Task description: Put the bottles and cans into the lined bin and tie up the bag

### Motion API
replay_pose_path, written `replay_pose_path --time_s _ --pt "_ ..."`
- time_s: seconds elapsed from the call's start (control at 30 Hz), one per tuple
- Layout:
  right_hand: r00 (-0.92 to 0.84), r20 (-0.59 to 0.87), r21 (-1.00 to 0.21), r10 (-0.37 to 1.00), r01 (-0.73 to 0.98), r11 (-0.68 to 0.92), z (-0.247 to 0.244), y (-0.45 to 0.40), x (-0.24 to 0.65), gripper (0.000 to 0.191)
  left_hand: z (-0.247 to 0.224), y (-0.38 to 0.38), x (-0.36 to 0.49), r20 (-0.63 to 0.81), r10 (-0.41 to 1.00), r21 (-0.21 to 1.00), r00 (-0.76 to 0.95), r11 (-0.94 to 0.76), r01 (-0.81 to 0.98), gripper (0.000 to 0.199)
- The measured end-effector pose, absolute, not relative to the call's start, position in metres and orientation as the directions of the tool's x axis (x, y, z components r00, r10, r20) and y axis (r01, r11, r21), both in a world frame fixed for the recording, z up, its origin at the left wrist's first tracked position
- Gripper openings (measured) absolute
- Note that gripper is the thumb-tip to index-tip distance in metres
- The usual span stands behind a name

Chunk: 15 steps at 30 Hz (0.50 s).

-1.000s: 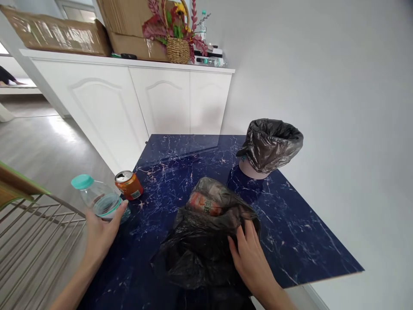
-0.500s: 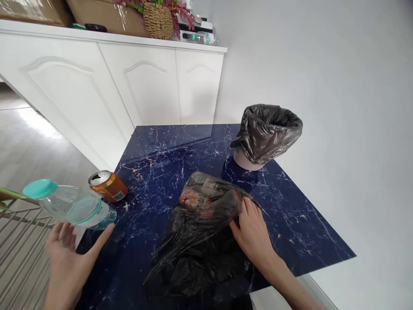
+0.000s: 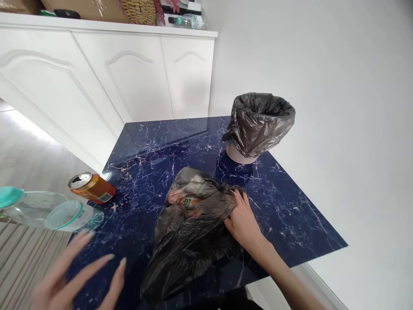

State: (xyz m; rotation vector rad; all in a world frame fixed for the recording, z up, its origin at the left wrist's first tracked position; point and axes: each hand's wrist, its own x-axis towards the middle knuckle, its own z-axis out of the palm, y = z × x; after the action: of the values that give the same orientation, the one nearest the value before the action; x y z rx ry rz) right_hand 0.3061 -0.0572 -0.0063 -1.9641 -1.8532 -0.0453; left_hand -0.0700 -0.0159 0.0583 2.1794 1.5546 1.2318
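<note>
A thin black plastic bag lies on the dark blue marbled table, and through its film shows something with red and orange print. My right hand grips the bag's right side, with the fingertips partly hidden in the folds. Lower left, my left hand is held with fingers spread and nothing in it, slightly blurred. Just beyond it stands a clear bottle with a teal cap. An orange drink can, its top opened, is behind the bottle.
At the table's far right stands a small bin lined with a black bag. The marbled table meets a white cabinet behind, with another bottle lying on top. A slatted rack is at lower left.
My left hand has moved away from the bottle, rightward and nearer to me. My right hand keeps its grip on the bag, gathering it slightly. The view has shifted.
</note>
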Motion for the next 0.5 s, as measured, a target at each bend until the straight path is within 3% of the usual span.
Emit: replay_pose_path --time_s 0.07,0.13,0.2,0.27,0.37,0.5 --pt "0.118 0.314 -0.334 0.942 0.943 -0.006 -0.002 -0.06 0.307 0.04 0.072 -0.025 -0.039 0.59 0.692 0.405 0.417 -0.7 0.588 0.056" --pt "0.147 0.328 -0.361 0.933 0.932 -0.02 0.005 -0.064 0.308 0.039 0.084 -0.034 -0.003 0.519 0.48 0.302 0.707 -0.877 0.374 0.058" --pt "0.163 0.365 -0.363 0.917 0.931 -0.021 0.014 -0.072 0.31 0.038 0.092 -0.04 0.034 0.375 0.274 0.31 0.886 -0.937 0.158 0.046" --pt "0.177 0.424 -0.36 0.888 0.933 -0.014 0.022 -0.082 0.313 0.035 0.097 -0.042 0.067 0.248 0.164 0.344 0.955 -0.936 0.071 0.032" --pt "0.217 0.525 -0.367 0.823 0.93 -0.011 0.03 -0.098 0.321 0.031 0.097 -0.038 0.099 0.146 0.152 0.307 0.978 -0.946 0.101 0.029" --pt "0.238 0.601 -0.378 0.763 0.926 0.008 0.037 -0.113 0.331 0.03 0.093 -0.029 0.113 0.19 0.286 0.143 0.939 -0.955 0.261 0.029"
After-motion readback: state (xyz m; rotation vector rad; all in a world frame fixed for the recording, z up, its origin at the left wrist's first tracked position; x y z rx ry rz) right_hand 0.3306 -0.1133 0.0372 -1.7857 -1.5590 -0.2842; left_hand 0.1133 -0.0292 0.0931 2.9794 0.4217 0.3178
